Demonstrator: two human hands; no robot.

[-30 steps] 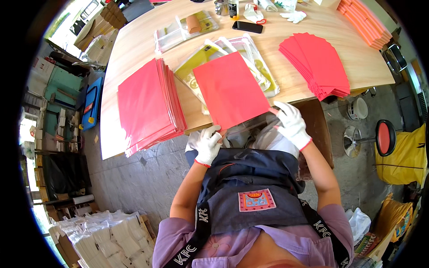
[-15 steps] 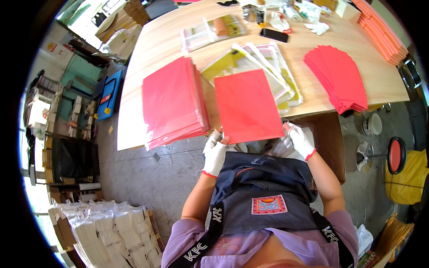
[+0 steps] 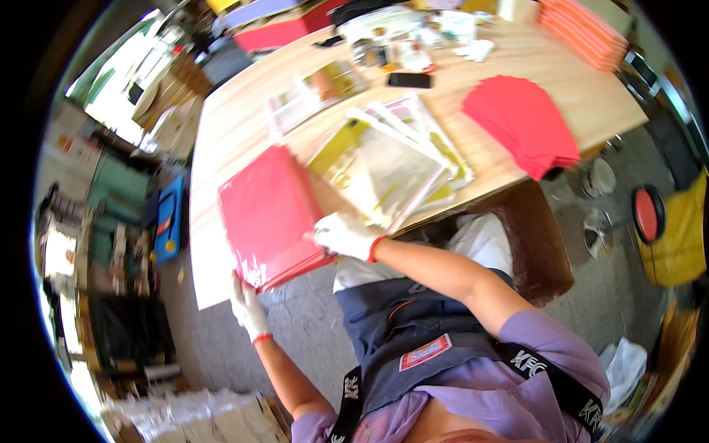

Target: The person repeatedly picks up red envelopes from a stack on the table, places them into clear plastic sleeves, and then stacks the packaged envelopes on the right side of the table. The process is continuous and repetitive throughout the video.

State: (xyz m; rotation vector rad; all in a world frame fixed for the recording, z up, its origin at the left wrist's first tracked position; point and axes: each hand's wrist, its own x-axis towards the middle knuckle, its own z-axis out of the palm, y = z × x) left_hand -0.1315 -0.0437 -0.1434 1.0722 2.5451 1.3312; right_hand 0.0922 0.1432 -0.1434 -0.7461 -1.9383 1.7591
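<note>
A big wooden table (image 3: 244, 125) fills the top of the room, and the person sits at its near edge. On the near left corner of the table lies a thick pile of red sheets (image 3: 269, 214), shiny on top as if wrapped in clear plastic. Both hands wear white gloves and both are at this pile. The right hand (image 3: 343, 235) reaches across the body and lies on the pile's near right edge, fingers bent down over it, pressing or gripping there. The left hand (image 3: 247, 306) is at the pile's near left corner, just past the table edge, with its fingers curled up under the corner, holding it.

Just to the right of the pile is a heap of clear plastic bags (image 3: 388, 166), some with yellow and green print inside. Farther right, well apart from the hands, is another stack of red sheets (image 3: 524, 125), fanned out a little. At the far right corner sits an orange stack (image 3: 583, 33). A small black phone (image 3: 410, 80) lies near the far middle of the table.
</note>
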